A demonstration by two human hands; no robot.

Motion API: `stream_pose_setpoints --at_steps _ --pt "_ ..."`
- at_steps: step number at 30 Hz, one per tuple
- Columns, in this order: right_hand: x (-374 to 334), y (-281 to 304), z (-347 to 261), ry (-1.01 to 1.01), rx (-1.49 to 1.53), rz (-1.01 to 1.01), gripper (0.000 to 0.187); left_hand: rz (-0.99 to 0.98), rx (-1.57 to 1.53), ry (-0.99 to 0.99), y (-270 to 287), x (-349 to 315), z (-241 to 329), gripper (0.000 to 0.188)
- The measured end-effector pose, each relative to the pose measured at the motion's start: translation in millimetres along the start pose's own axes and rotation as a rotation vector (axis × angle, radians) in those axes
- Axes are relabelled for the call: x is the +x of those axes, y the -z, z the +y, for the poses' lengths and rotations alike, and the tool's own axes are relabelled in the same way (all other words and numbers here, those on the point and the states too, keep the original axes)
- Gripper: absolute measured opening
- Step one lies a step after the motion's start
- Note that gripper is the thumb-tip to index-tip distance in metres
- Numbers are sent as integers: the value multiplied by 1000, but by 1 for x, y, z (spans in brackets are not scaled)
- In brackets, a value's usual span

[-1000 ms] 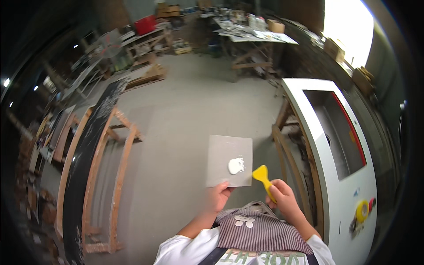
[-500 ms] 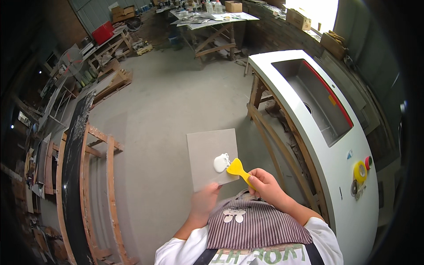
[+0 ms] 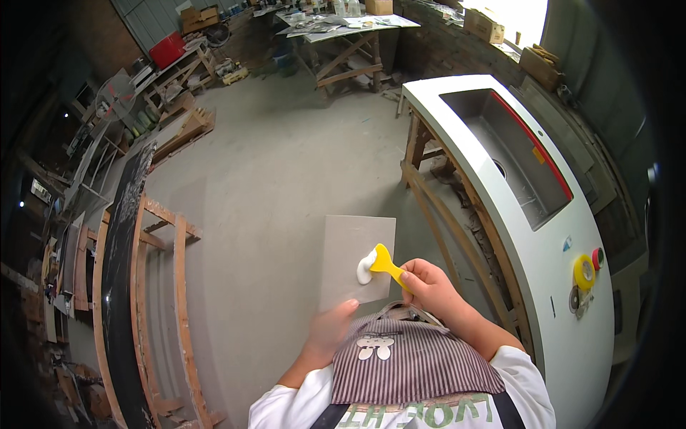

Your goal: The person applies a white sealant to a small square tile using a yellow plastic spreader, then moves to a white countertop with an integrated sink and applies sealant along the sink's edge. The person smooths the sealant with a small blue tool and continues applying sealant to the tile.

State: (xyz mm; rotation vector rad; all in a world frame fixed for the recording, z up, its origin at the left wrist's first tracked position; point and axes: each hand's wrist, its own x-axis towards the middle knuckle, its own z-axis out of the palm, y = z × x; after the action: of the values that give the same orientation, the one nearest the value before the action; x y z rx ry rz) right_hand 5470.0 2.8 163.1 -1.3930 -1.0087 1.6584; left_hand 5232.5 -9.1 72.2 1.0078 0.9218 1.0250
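A flat grey square board (image 3: 346, 243) is held in front of my body by my left hand (image 3: 333, 325), which grips its near lower edge with the thumb on top; the other fingers are hidden beneath. On the board's right half lies a dollop of white paste (image 3: 364, 272). My right hand (image 3: 429, 284) pinches the handle of a yellow putty knife (image 3: 386, 261). Its wide blade touches the right side of the paste, and some paste clings to that edge.
To the right stands a white countertop (image 3: 464, 136) with a grey sink (image 3: 511, 157), a yellow tape roll (image 3: 584, 272) and a smaller red roll (image 3: 598, 258). A long black slab (image 3: 121, 264) rests on wooden trestles (image 3: 179, 286) at left. A cluttered worktable (image 3: 346, 32) stands far ahead.
The board has shifted right and turned slightly, squarer to me now. The paste has been pushed into a taller, narrower heap, with the putty knife's blade now raised higher beside it.
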Motion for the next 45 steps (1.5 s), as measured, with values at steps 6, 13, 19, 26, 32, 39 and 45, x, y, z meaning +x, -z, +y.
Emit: stream_pose_setpoints --at_steps 6,13,19,26,32,39,45 --pt "6 -4 -19 -15 7 0 22 24 -162 126 -11 0 11 54" --pt "-4 1 -54 521 -612 36 28 -8 -664 213 -19 0 43 60" --pt "-6 6 -49 647 -906 62 33 -82 -871 265 -15 7 36 59" --pt "-27 14 -57 660 -1084 156 33 -134 -792 190 -13 7 34 38" --pt "-9 11 -58 727 -1032 155 32 -104 -392 134 -10 11 14 42" --pt "-16 16 -69 646 -1044 124 32 -53 -465 161 -19 13 24 16" --pt "-18 15 -49 317 -698 77 26 48 -436 25 -21 19 11 10"
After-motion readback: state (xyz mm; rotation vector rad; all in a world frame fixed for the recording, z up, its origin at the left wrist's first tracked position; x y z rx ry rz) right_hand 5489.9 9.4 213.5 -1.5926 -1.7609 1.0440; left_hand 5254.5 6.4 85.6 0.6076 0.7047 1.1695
